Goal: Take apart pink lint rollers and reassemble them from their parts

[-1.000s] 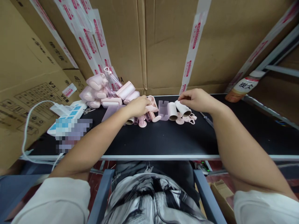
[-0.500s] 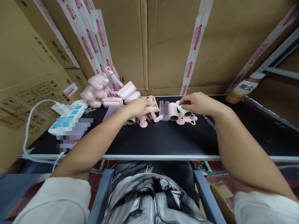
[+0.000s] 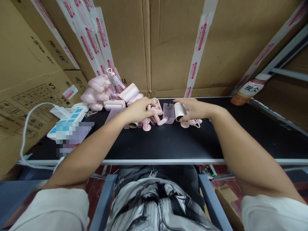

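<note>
My left hand [image 3: 139,109] is at the back of the black table [image 3: 168,141], its fingers closed round a pink plastic part [image 3: 155,109] among several pink pieces. My right hand [image 3: 193,109] reaches left, fingers wrapped over a white paper roll [image 3: 178,112] that lies on the table. A clear lilac cover [image 3: 168,113] stands between the two hands. Small pink handles [image 3: 192,123] lie just in front of my right hand. Pink tubes and a roll [image 3: 144,124] lie below my left hand.
A heap of pink lint-roller cases [image 3: 108,93] sits at the back left against cardboard boxes [image 3: 168,45]. A white and blue power strip [image 3: 69,117] with its cable lies at the left. A bottle [image 3: 247,89] stands at the back right by a metal shelf rail.
My right hand has slid left from the further roll and closed over the white roll beside the lilac cover. My left hand has stayed on the pink part, fingers shifting slightly.
</note>
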### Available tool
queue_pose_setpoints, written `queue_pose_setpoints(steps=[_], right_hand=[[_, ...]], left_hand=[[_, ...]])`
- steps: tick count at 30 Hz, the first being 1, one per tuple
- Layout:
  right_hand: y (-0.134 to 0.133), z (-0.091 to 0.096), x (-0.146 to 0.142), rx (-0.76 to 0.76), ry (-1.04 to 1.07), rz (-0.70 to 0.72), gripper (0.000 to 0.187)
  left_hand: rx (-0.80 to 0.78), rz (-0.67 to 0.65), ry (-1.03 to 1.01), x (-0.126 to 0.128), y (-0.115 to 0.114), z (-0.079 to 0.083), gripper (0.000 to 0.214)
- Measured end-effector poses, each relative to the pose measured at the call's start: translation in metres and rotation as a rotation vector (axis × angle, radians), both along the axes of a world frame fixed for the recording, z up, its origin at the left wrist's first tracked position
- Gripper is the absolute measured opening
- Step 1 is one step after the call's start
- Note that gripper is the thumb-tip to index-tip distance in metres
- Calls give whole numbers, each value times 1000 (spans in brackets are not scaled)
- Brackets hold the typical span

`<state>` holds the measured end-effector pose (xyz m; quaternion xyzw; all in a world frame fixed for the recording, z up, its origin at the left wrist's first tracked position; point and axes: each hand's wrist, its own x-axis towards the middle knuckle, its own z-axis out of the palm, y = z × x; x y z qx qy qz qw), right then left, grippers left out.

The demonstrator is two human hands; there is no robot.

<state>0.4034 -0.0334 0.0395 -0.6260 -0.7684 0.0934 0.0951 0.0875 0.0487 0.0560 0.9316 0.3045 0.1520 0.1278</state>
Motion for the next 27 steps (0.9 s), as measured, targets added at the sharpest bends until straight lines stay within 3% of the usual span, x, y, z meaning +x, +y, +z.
queue_pose_setpoints(steps=[4, 8, 11, 14, 18, 21, 23, 27], right_hand=[[-21, 19, -7, 111, 431, 95, 94], [-37, 20, -59, -51, 928, 299, 98], [-47, 18, -79, -153, 1017, 347, 95], [-56, 16, -61, -75, 827, 293, 77], [-62, -5, -24, 114, 207, 3, 35], [-65, -30, -13, 121, -65, -57, 33], [-67, -43, -12, 118, -164, -66, 35], [-68, -48, -13, 111, -221, -45, 35]], left_hand=[[130, -90, -216, -2, -13, -2, 43], [363, -353, -404, 2, -38, -6, 58], [435, -434, -502, -3, -53, -11, 47], [309, -413, -554, -18, -57, -17, 49], [-3, -429, -381, -32, -56, -23, 48], [-77, -399, -77, -34, -58, -26, 44], [-64, -379, 83, -34, -59, -28, 52], [-69, -357, 160, -33, -58, -33, 65]])
